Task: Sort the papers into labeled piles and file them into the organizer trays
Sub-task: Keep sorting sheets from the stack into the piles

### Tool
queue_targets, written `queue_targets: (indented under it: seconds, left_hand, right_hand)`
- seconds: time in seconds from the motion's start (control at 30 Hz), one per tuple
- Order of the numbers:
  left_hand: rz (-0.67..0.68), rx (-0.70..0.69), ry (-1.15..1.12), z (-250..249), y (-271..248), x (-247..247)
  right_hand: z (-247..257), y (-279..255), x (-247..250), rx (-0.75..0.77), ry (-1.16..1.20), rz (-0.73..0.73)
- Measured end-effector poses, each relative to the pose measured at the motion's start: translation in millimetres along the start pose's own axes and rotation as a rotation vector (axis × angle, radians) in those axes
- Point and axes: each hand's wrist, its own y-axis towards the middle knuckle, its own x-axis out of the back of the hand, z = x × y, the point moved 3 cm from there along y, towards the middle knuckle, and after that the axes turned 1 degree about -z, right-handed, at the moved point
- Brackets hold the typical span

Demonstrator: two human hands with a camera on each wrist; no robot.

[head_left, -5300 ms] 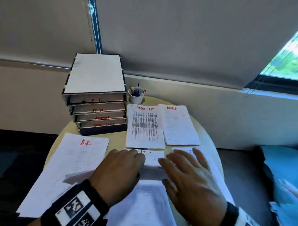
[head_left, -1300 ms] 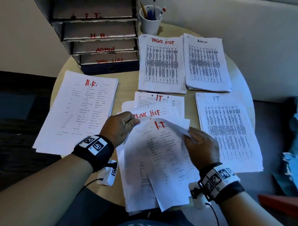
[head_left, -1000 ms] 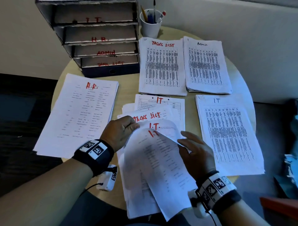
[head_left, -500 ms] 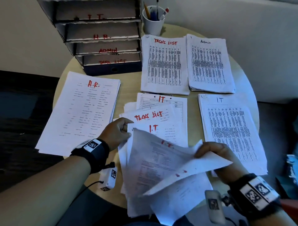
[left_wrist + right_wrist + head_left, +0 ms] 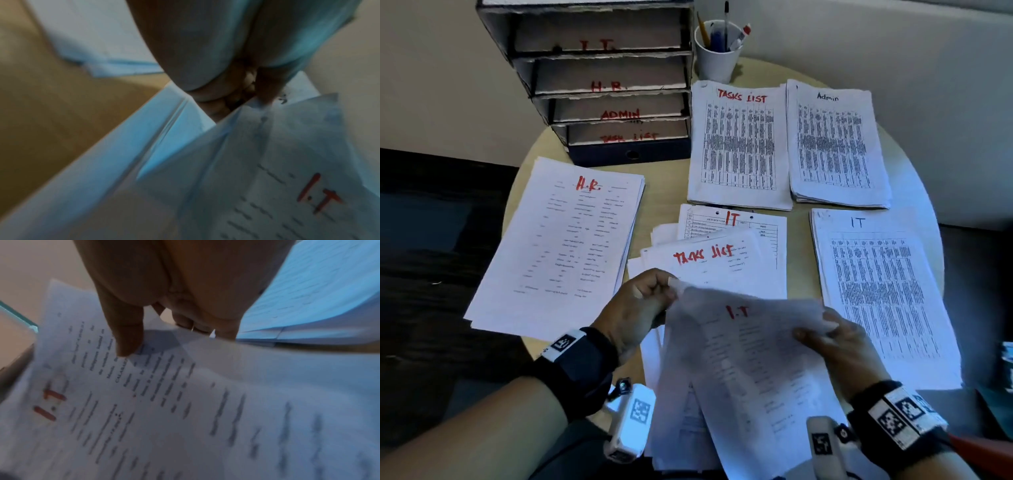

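A sheet marked "I.T" (image 5: 743, 346) in red is held up over the unsorted stack (image 5: 709, 263) at the table's near edge. My left hand (image 5: 647, 301) pinches its top left corner, also seen in the left wrist view (image 5: 265, 100). My right hand (image 5: 825, 332) pinches its top right edge, thumb on top (image 5: 127, 344). Sorted piles lie around: H.R. (image 5: 565, 246) at left, Tasks List (image 5: 739, 147) and Admin (image 5: 835, 147) at the back, IT (image 5: 880, 291) at right. The stacked organizer trays (image 5: 602, 82) carry red labels I.T., H.R., Admin, Task List.
A white cup of pens (image 5: 717, 51) stands right of the organizer. The round wooden table (image 5: 661, 192) has a bare strip between the H.R. pile and the unsorted stack. A wall runs close behind the table; dark floor lies at left.
The right hand swung one sheet off to the right half a second ago. Both hands now hold a fresh "I.T" sheet, raised off the unsorted stack.
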Motion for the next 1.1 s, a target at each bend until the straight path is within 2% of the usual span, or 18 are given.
queue_targets:
  seconds: [0.07, 0.13, 0.17, 0.27, 0.33, 0.37, 0.47, 0.57, 0.67, 0.77, 0.93, 1.1]
  left_hand:
    - [-0.063, 0.101, -0.129, 8, 4, -2]
    - [-0.064, 0.181, -0.124, 15, 4, -5]
    - [-0.038, 0.177, -0.077, 18, 4, -8]
    - [0.025, 0.043, 0.207, 26, 0, -14]
    - [0.005, -0.017, 0.377, 30, 1, -11]
    - [-0.015, -0.027, 0.391, 28, 1, -10]
    - [-0.045, -0.038, 0.323, 29, 4, -4]
    - [-0.047, -0.066, 0.225, 8, 4, -9]
    - [-0.047, 0.026, 0.241, 8, 5, -9]
    - [-0.066, 0.097, 0.252, 11, 1, -7]
    - [-0.111, -0.003, 0.136, 1, -4, -11]
    - [-0.124, -0.05, 0.095, -11, -4, -17]
  right_hand:
    - [11, 1, -6, -0.024, 0.119, -0.019]
    - [30, 1, -14, -0.032, 0.246, -0.064]
    - [37, 2, -18, -0.025, 0.298, -0.071]
    - [44, 5, -35, -0.012, 0.336, -0.023]
    - [32, 8, -44, -0.073, 0.307, -0.024]
    - [26, 7, -48, -0.118, 0.295, -0.016]
    - [10, 0, -55, -0.173, 0.23, 0.002]
    - [18, -6, -53, -0.111, 0.222, -0.024]
    - [42, -8, -52, -0.014, 0.31, -0.004]
    - [46, -4, -53, -0.019, 0.194, -0.013]
    - [46, -10, -49, -0.072, 0.213, 0.023]
    - [43, -31, -42, 0.041, -0.041, -0.052]
